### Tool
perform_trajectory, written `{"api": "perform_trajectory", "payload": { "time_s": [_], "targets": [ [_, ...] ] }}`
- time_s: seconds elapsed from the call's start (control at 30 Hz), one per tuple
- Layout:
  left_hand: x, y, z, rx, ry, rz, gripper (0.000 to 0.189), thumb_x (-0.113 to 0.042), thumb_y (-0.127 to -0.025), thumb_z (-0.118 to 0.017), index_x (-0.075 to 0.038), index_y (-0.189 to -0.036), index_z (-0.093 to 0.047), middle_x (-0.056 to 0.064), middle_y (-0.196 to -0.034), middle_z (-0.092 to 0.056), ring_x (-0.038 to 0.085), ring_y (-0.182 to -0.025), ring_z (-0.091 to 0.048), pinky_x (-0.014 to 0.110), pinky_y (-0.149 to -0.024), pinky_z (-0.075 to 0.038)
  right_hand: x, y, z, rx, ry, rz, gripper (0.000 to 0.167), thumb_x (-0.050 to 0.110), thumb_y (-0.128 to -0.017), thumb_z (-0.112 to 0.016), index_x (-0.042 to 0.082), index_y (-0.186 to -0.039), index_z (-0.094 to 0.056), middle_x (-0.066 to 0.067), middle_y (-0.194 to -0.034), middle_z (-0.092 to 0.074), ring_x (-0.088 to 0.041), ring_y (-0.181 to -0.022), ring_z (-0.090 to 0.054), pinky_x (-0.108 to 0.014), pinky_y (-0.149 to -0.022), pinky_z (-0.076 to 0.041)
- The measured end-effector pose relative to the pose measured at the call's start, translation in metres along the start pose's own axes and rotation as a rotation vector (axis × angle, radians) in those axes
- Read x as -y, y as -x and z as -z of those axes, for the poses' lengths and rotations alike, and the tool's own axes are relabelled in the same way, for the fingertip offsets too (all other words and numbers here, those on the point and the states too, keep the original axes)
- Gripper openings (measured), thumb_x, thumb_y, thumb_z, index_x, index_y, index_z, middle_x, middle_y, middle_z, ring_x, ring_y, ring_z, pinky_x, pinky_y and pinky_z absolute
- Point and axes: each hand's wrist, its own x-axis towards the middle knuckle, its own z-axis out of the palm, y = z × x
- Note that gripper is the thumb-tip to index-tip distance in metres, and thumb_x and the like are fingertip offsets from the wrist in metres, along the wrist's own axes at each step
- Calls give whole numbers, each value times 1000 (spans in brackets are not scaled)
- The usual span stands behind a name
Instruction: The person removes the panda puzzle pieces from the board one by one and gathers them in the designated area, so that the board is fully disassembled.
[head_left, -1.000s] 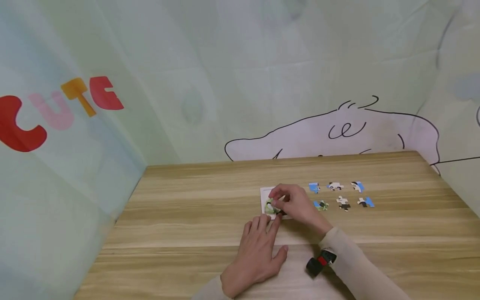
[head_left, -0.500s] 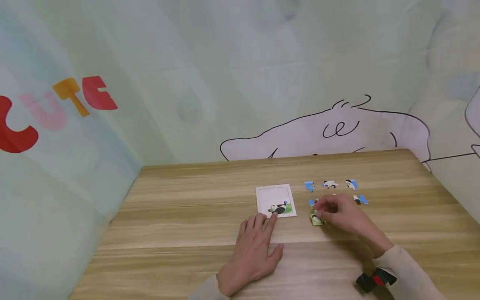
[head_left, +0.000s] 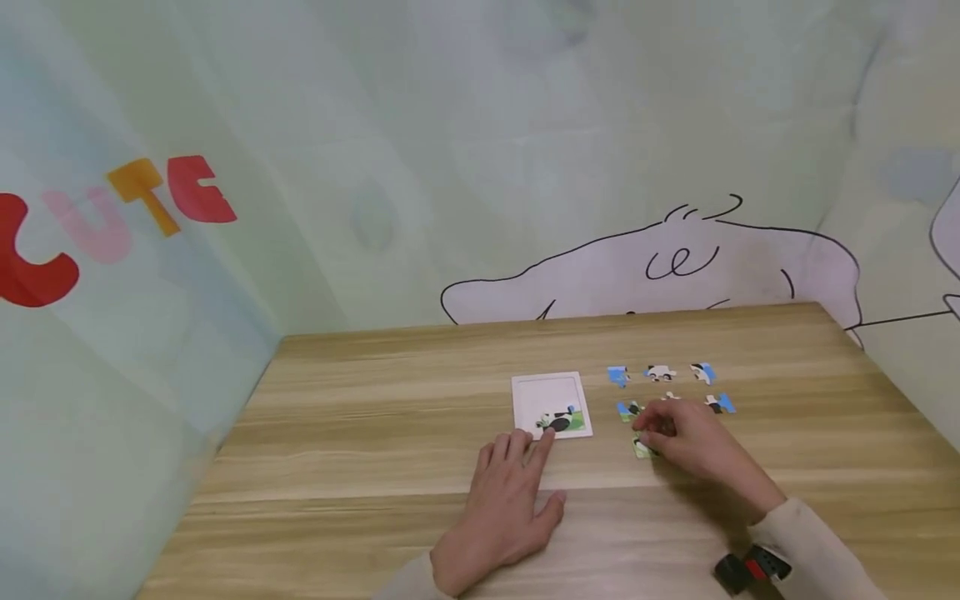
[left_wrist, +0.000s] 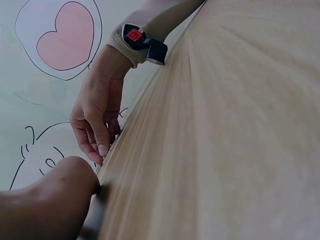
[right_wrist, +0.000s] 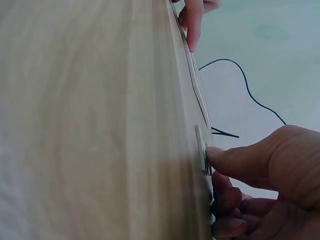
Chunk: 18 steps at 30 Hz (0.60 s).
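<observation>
My left hand [head_left: 501, 508] lies with its fingers spread, fingertips on the near edge of a white puzzle tray [head_left: 543, 392]. Joined pieces showing a black-and-white panda body on green [head_left: 562, 420] fill the tray's lower part. To the right of the tray, my right hand [head_left: 697, 442] pinches a green jigsaw piece [head_left: 642, 448] between thumb and fingers, low at the tabletop. The right wrist view has the thumb on this piece [right_wrist: 201, 150], which is seen edge-on. Part of it is hidden by the fingers.
Several loose jigsaw pieces lie beyond my right hand in two rows, among them a panda-face piece [head_left: 660, 373] and a blue corner piece [head_left: 618, 376]. One is partly covered by that hand. A printed cloth wall [head_left: 375, 167] stands behind the wooden table [head_left: 360, 408].
My right hand has moved from over the tray to the right, carrying the green jigsaw piece down near the loose pieces. My left hand stays at the tray's edge.
</observation>
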Motion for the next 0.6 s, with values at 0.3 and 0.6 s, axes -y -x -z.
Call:
{"api": "perform_trajectory", "payload": {
  "time_s": [0.3,0.6],
  "targets": [
    [-1,4,-4,-21,-22,-11,75,-54,-100,-56,-19,-165,-44,3,-132,-56,21,-118,-48,45,-106,-44,34,-22,-11,-21,-5,9,9,9,-99,-71,15,-101,-79,1,-88,-68,-12,-72,-52,-25,-62,-42],
    [1,2,-4,-67,-68,-42,75,-54,-99,-58,-19,-163,-45,2,-131,-55,20,-116,-48,42,-103,-44,66,-65,-35,151,-39,126,22,-2,-95,-68,7,-110,-80,-1,-86,-68,-11,-74,-55,-25,-64,-45]
  ]
}}
